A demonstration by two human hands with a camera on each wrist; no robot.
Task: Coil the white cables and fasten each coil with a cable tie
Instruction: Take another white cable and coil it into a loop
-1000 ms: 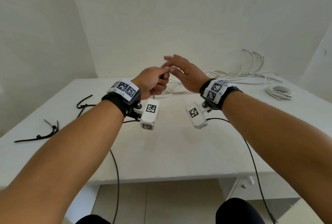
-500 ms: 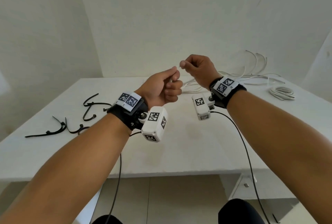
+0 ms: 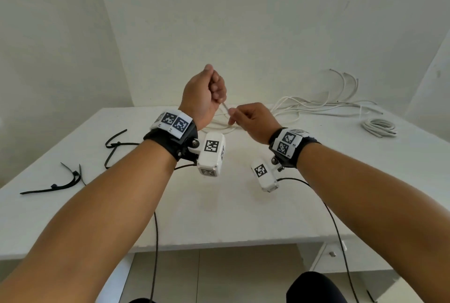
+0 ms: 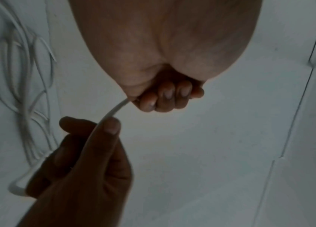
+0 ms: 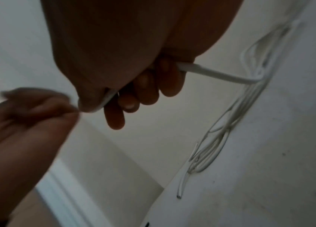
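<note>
Both hands are raised above the far middle of the white table [image 3: 219, 205]. My left hand [image 3: 207, 93] is a fist gripping one white cable [image 3: 225, 107] that runs down to my right hand [image 3: 246, 117], which pinches it between thumb and fingers. In the left wrist view the cable [image 4: 114, 109] leaves the left hand [image 4: 165, 98] and passes into the right hand's fingertips [image 4: 111, 126]. In the right wrist view the cable [image 5: 217, 73] trails from the right hand [image 5: 133, 98] to the loose cables [image 5: 250, 107]. Loose white cables [image 3: 316, 105] lie at the back.
A finished white coil [image 3: 379, 127] lies at the far right of the table. Several black cable ties [image 3: 73, 176] are scattered on the left side. Thin black wires from the wrist cameras hang over the table's near edge.
My left hand has risen and moved right while gripping the cable. My right hand has dropped lower and now sits below the left, pinching the same cable.
</note>
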